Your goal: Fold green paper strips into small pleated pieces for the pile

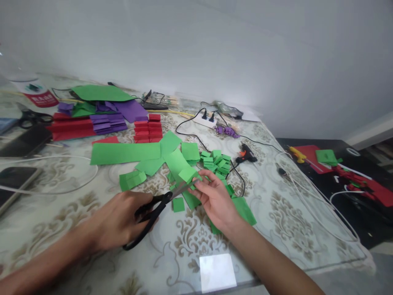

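Observation:
My left hand is closed around the black handles of a pair of scissors. The blades point right and meet the edge of a small folded piece of green paper. That piece is pinched between the thumb and fingers of my right hand. Beneath and around it lie green paper strips, a small green square and a heap of little folded green pieces. My right palm partly hides the green pieces under it.
Red folded paper and purple folded paper lie at the back left. A glue gun and a power strip with cables are beyond my right hand. A bottle, another pair of scissors and a phone are at left.

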Demonstrator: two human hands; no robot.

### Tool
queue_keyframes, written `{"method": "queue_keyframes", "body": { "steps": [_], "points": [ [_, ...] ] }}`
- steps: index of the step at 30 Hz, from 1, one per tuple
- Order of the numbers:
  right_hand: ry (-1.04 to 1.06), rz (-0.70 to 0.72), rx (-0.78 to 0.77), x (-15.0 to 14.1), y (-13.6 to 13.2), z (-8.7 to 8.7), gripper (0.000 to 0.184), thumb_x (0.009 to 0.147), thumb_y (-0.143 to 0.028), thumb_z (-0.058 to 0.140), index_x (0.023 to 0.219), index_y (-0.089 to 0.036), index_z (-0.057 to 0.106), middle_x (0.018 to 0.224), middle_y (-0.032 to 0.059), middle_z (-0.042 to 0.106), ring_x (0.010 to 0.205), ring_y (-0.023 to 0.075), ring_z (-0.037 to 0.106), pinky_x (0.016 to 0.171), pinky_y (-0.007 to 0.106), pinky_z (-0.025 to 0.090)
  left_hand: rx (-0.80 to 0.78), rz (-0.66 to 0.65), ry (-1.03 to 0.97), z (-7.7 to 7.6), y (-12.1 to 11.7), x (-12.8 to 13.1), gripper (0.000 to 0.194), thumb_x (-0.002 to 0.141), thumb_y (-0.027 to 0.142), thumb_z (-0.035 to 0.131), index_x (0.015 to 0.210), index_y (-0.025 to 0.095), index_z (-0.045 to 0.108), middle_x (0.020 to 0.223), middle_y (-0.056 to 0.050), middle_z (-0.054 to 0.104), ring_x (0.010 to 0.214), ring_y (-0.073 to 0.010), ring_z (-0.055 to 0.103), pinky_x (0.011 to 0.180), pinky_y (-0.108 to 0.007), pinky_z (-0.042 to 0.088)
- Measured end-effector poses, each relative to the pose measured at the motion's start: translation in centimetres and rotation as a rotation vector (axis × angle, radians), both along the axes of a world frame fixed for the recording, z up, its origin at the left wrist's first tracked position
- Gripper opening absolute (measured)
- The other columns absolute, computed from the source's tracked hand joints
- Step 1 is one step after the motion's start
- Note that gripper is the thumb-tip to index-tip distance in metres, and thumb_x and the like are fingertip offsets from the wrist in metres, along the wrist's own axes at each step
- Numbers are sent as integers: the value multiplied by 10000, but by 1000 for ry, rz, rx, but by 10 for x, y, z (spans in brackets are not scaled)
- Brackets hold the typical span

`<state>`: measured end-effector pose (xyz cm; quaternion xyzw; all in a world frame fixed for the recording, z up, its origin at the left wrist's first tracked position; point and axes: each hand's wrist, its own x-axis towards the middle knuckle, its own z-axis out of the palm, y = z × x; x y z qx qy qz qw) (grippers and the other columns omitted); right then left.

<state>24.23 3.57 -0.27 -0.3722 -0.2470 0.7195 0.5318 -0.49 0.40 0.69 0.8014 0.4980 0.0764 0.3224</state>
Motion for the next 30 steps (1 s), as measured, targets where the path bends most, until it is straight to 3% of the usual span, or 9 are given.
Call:
{"method": "queue_keyframes", "body": {
  "steps": [13,30],
  "points": [
    [-148,13,93,-3,-6,-2,330,660,-256,952,847,-217,683,835,-21,745,762,148,676,687,256,602,45,27,-44,-6,-2,1,247,905,385,568,740,203,546,694,-11,636,604,-173,519,578,-290,311],
    [-162,-5,147,-3,-6,-4,298,692,-237,918,849,-215,666,791,-26,723,729,138,637,666,247,573,93,-15,-21,-9,-1,0,172,913,308,537,774,209,509,710,-19,623,604,-175,522,583,-287,338]
  ]
}}
